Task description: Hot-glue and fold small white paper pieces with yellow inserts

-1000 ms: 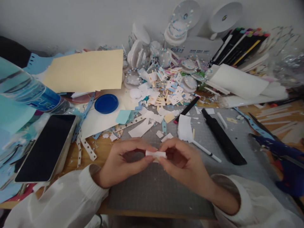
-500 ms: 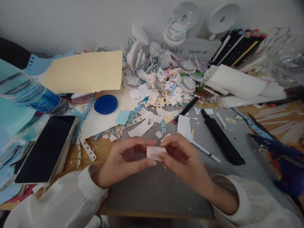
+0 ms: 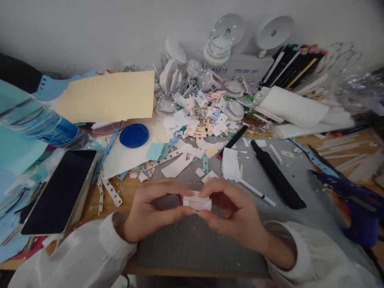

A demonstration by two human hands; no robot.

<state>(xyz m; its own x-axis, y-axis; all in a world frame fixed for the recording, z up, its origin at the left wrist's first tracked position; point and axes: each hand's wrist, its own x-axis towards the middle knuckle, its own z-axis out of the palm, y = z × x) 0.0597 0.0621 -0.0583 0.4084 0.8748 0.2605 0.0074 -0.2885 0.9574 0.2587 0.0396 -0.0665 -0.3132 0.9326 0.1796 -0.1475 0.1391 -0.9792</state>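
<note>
Between my two hands is a small white piece of paper (image 3: 197, 203), held above the grey cutting mat (image 3: 192, 244). My left hand (image 3: 159, 204) pinches its left side, with the thumb at the lower edge and fingertips at the upper edge. On the other side, my right hand (image 3: 231, 208) grips it the same way, thumb below and index finger on top. The paper looks bent or folded along its length. Just beyond the hands lie white paper scraps (image 3: 177, 165), a curled white paper strip (image 3: 231, 165) and a slim white pen (image 3: 257, 192).
Heaped paper cutouts (image 3: 210, 116) fill the back middle. At left are a phone (image 3: 60, 192), a water bottle (image 3: 45, 116) and a blue lid (image 3: 134, 135). A black sleeve-like object (image 3: 277, 174) and a blue glue gun (image 3: 357, 204) lie at right.
My right thumb has moved from the paper's face down to its lower edge, and my fingertips now press on its upper edge. The view has tilted up slightly.
</note>
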